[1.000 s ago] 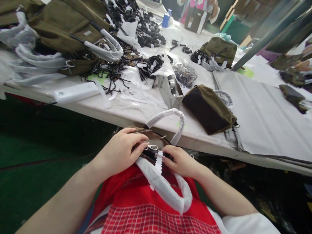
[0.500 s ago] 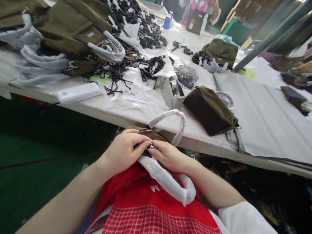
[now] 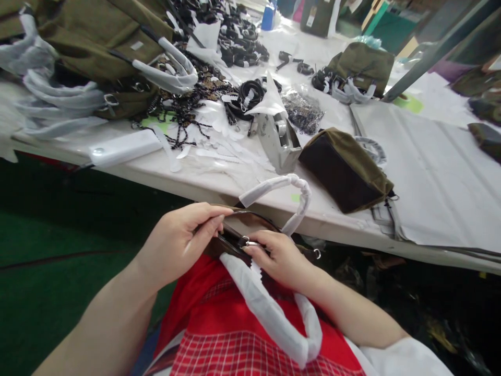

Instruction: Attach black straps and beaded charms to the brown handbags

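Note:
A brown handbag (image 3: 254, 222) rests in my lap against the table's edge, its zipped mouth gaping. Both of its handles, the far handle (image 3: 299, 196) and the near handle (image 3: 270, 324), are wrapped in white paper. My left hand (image 3: 176, 243) pinches the mouth's edge at the left end of the zipper. Between thumb and forefinger, my right hand (image 3: 277, 258) grips the metal zipper pull (image 3: 250, 242) near the middle of the opening. Zipper teeth (image 3: 230, 244) show between the hands. The bag's lower body is largely hidden by my hands and the near handle.
On the white table (image 3: 156, 180) stand a tape dispenser (image 3: 279, 138) and an olive bag (image 3: 346, 169) lying on its side. Larger olive bags (image 3: 90, 47) and piled black straps (image 3: 238, 44) lie at the left and back. A metal post (image 3: 430, 57) rises at right.
My hands have moved apart: the left went left, and the right now shows the zipper pull in its fingers. More of the bag's opening shows. The camera view has shifted slightly.

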Demonstrator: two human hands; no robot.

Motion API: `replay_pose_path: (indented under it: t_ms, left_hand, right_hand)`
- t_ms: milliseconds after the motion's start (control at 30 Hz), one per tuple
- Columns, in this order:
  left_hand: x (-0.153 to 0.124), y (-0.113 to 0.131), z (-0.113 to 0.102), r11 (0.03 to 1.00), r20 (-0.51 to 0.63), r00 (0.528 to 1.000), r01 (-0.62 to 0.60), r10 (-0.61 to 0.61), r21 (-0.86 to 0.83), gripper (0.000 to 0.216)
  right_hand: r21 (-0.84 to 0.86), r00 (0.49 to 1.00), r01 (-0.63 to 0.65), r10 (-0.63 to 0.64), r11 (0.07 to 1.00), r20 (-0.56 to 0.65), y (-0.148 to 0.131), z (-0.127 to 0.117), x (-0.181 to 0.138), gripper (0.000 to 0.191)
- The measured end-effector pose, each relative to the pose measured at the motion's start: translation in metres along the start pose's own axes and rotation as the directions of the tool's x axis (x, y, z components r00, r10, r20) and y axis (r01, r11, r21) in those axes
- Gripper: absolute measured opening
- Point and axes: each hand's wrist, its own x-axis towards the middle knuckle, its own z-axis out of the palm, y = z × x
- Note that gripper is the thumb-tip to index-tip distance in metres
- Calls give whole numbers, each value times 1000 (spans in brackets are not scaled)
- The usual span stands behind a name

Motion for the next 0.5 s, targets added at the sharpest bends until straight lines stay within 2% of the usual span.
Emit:
replay_pose_path:
  t_ms: [133,233,400,500]
  left_hand:
    - [3,7,4,977,130,988,-107,83,186,26]
    - [6,13,13,963,184,978,-143,101,228,30]
    - [10,18,22,986,109,994,-9,-10,169,29]
    - [13,19,21,993,113,988,93,-101,71,34]
  right_hand:
    - [59,999,-2,5,998,-46,-3,-1,4,15]
    - [59,998,20,-17,998,-58,-6,1,7,15]
    - [235,988,-23,58,972,-143,-6,3,5,22]
    - [328,988,59,-9,943,-151,-6,-3,3,24]
